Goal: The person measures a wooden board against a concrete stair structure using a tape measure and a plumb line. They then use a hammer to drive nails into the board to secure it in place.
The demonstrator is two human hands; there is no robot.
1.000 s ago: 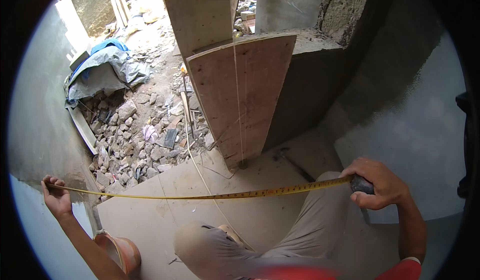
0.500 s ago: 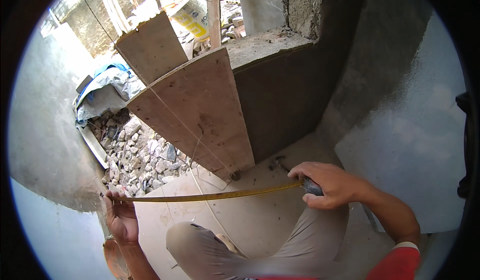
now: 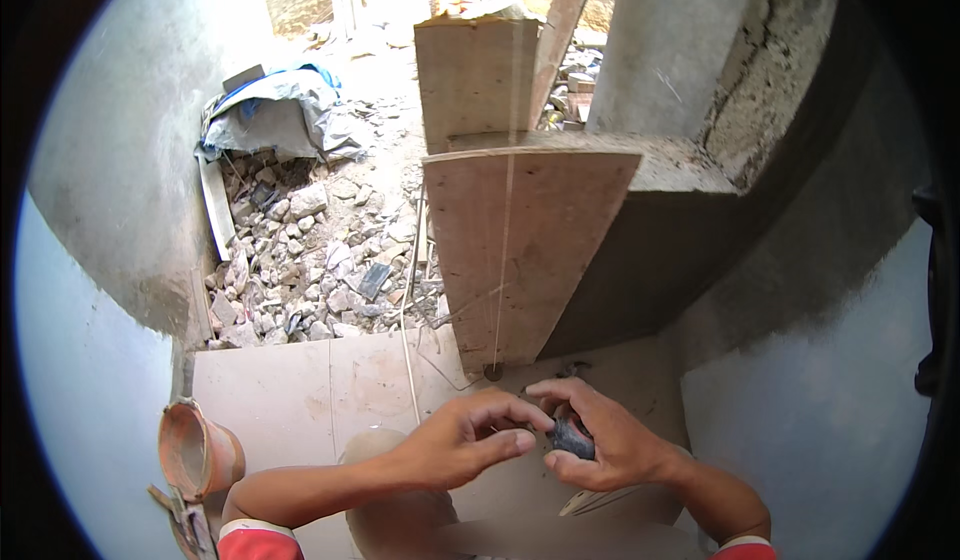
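My right hand [image 3: 628,442] is wrapped around a dark tape measure [image 3: 571,438] above the tiled floor. No yellow blade shows outside its case. My left hand [image 3: 462,442] is just left of the case, thumb and fingers apart, with the index fingertip at or very near the case; whether it touches is unclear. Beyond both hands, a brown board [image 3: 535,250] stands upright, and a taut string [image 3: 507,220] runs down in front of it to a small round dark weight [image 3: 493,371] by the floor.
An orange-brown bucket [image 3: 225,450] stands at the lower left. Broken stones [image 3: 310,250] cover the ground past the tile edge, with a tarp [image 3: 280,120] heaped behind them. A low wall with a ledge [image 3: 680,172] rises at right. A cable [image 3: 407,330] crosses the tiles.
The stretched yellow blade has gone back into the case. My left hand has come rightward from the far left to beside my right hand. The view has swung left.
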